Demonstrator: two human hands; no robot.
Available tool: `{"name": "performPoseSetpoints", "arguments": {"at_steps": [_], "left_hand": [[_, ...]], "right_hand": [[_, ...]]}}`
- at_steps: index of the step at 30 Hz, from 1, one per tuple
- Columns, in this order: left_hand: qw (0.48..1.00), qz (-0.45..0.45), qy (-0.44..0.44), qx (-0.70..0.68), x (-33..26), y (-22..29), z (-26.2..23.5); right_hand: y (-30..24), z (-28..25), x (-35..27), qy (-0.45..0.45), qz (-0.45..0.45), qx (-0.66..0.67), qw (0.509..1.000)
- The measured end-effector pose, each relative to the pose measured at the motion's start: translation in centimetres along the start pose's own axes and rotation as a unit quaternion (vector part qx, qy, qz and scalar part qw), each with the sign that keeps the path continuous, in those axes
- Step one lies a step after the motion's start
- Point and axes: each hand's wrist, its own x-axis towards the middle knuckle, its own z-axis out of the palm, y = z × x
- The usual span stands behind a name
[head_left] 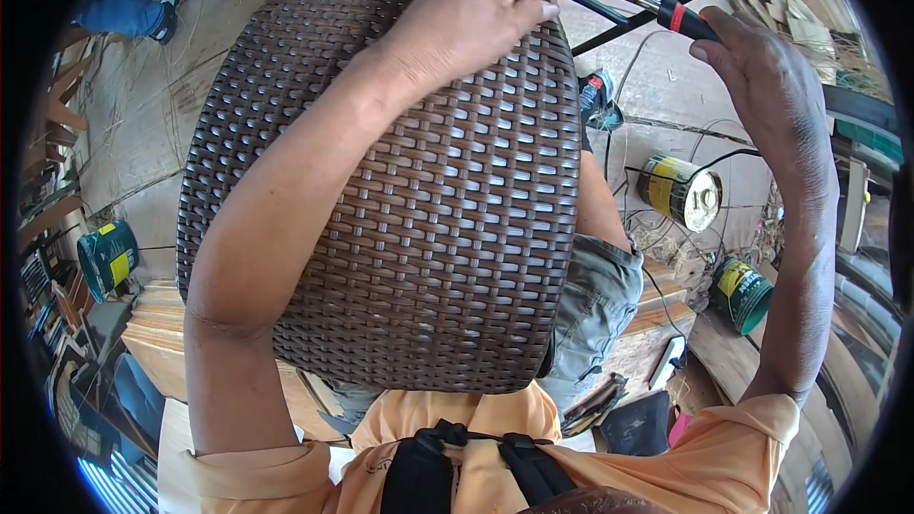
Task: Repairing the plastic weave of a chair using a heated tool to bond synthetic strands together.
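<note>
I observe the right hand (766, 86) clamped on a black-and-red-handled, metal-shafted tool (674, 14); the left hand (471, 19), fingers bent, touches a brown woven panel (457, 219). Its grip I cannot tell.

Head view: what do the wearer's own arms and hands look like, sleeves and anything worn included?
The left hand and right hand are ungloved, with no jewellery visible on either. Short, light-orange sleeves end on the upper arms, leaving the forearms uncovered. Black straps cross the matching shirt.
</note>
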Motion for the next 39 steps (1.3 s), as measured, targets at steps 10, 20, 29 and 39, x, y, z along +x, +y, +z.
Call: {"name": "performPoseSetpoints", "arguments": {"at_steps": [10, 20, 29, 39], "left_hand": [[0.975, -0.142, -0.109, -0.132, 0.9, 2.2, -3.8], [0.966, -0.163, -0.105, -0.17, 1.2, 1.4, -3.5], [0.931, -0.119, -0.092, -0.332, 1.3, -1.5, -2.5], [0.953, -0.016, 0.024, -0.303, 1.1, -2.3, -1.5]], "right_hand": [[-1.2, -0.2, -0.4, -0.042, 0.041, -0.046, 0.997], [-0.7, 0.7, -0.8, -0.013, 0.016, -0.053, 0.998], [-0.6, 0.5, -0.9, 0.013, -0.008, -0.043, 0.999], [-1.5, 0.0, -2.0, -0.002, 0.041, -0.052, 0.998]]}}
